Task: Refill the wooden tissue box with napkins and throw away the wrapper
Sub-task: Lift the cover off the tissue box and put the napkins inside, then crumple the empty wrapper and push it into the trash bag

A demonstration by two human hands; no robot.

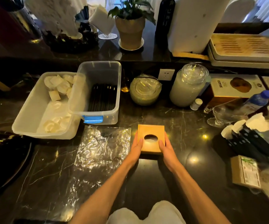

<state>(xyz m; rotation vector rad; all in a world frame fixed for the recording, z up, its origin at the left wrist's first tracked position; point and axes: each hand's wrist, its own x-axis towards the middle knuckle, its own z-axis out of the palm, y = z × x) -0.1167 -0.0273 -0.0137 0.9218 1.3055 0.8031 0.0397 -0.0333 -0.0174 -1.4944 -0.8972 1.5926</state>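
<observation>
Head view: left hand (136, 148), right hand (165, 148) outstretched, fingers clasping wooden tissue box (151, 131) sides.

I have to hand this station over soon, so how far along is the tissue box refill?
Looks mostly done: the wooden tissue box sits closed on the counter, something pale showing through its oval hole. In hand: the left hand and right hand grip its two sides. Left: the empty clear wrapper lies flat on the counter beside the box, not yet thrown away.
</observation>
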